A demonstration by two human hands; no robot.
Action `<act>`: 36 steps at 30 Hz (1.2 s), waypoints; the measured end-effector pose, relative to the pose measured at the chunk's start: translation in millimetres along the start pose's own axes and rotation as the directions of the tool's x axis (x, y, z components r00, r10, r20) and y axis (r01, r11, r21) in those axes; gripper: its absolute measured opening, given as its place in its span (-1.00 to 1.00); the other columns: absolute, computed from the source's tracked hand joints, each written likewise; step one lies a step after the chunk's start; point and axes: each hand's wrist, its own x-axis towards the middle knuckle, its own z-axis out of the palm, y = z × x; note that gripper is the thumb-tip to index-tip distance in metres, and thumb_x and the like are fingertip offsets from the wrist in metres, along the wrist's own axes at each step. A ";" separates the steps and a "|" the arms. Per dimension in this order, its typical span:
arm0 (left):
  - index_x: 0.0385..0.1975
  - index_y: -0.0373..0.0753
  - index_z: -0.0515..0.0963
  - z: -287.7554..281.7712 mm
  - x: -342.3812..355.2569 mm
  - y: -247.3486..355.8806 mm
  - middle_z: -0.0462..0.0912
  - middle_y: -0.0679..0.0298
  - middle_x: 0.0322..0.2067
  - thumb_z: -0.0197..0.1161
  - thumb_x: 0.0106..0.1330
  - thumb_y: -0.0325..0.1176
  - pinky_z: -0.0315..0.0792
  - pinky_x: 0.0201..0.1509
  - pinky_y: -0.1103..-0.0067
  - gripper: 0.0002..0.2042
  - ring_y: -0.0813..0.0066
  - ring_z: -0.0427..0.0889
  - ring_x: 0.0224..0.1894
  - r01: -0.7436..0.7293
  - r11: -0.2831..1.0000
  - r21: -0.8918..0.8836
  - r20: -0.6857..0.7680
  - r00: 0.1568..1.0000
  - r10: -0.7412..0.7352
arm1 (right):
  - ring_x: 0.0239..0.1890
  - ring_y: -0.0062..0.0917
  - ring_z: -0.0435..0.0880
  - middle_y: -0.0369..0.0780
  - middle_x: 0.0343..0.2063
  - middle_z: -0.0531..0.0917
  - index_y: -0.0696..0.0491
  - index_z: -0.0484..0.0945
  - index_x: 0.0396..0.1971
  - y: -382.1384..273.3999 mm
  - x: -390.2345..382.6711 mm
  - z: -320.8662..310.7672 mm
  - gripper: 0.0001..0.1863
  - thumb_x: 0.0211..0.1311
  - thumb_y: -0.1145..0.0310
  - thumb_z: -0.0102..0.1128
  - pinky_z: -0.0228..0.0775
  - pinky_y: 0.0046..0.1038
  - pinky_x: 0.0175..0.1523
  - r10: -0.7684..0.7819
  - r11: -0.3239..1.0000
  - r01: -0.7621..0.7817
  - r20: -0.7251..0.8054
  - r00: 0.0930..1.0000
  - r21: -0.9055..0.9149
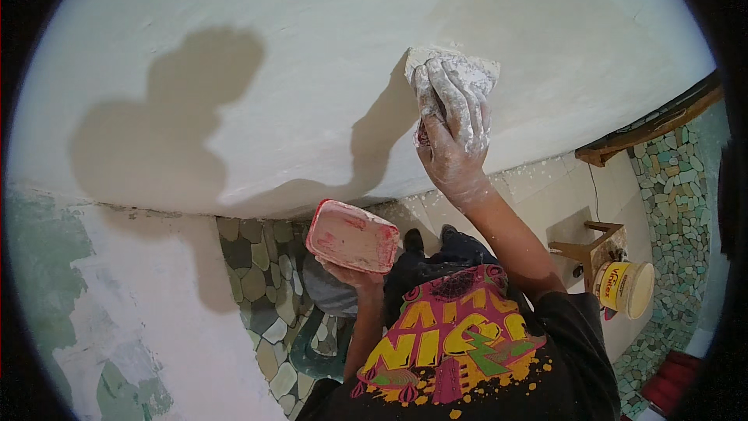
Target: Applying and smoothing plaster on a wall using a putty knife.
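My right hand, coated in white powder, grips a wide putty-smeared scraper against the white wall, fingers pressed over its blade and the handle mostly hidden. Lower and to the left, my left hand holds up a tilted plastic tub with a red rim and pale, putty-smeared inside, a short way out from the foot of the wall.
A wooden stool and a yellow-labelled bucket stand right of my body. Pebble mosaic lies below-left and at far right, beside beige tiles. A patchy green-and-white surface fills the lower left; a wooden ledge runs right.
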 end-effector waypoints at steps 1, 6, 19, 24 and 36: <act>0.38 0.04 0.21 -3.4 -1.4 1.6 0.28 0.20 0.35 0.01 0.32 0.29 0.26 0.36 -0.02 -0.29 0.02 0.34 0.32 0.001 1.000 -0.001 -0.009 1.000 -0.001 | 0.21 -0.19 0.50 -0.09 0.16 0.53 0.11 0.61 -0.41 0.7 -1.4 0.7 -0.72 -0.28 0.49 0.37 0.32 -0.09 0.23 0.001 1.000 -0.001 0.009 1.000 0.000; 0.40 0.05 0.18 -24.3 1.0 7.4 0.25 0.20 0.36 0.05 0.30 0.28 0.22 0.35 -0.11 -0.27 0.02 0.30 0.34 0.051 0.991 -0.120 -0.040 0.998 -0.056 | 0.20 -0.16 0.50 -0.06 0.15 0.53 0.13 0.61 -0.40 4.3 -20.8 7.0 -0.71 -0.25 0.43 0.40 0.33 -0.03 0.22 -0.008 0.999 0.004 0.122 0.993 0.036; 0.41 0.01 0.12 1.5 10.1 1.9 0.22 0.22 0.37 -0.10 0.27 0.43 0.31 0.35 0.04 -0.18 0.07 0.32 0.34 0.089 0.986 0.137 -0.146 0.987 -0.069 | 0.22 -0.17 0.45 -0.12 0.21 0.46 -0.07 0.45 0.24 -6.7 -102.2 -20.4 -0.33 0.03 0.66 0.09 0.34 -0.27 0.26 0.359 0.697 -0.673 0.693 0.626 0.247; 0.40 -0.02 0.13 19.3 7.2 -1.3 0.25 0.20 0.35 -0.10 0.29 0.40 0.32 0.34 0.08 -0.20 0.09 0.33 0.33 0.128 0.968 0.215 -0.181 0.979 -0.089 | 0.21 -0.17 0.46 -0.14 0.21 0.48 -0.08 0.42 0.27 -8.7 -34.4 -69.7 -0.25 -0.07 0.66 0.12 0.32 -0.23 0.26 0.370 0.823 -0.513 0.454 0.810 0.245; 0.36 -0.01 0.22 28.6 -20.8 -22.2 0.33 0.23 0.31 -0.04 0.33 0.30 0.31 0.33 0.05 -0.30 0.09 0.38 0.29 -0.012 0.985 0.169 -0.217 0.975 0.049 | 0.26 -0.30 0.42 -0.29 0.25 0.46 -0.08 0.48 0.22 -6.0 41.5 -55.5 -0.33 -0.01 0.56 0.25 0.28 -0.20 0.31 0.141 0.988 -0.153 0.235 0.962 0.035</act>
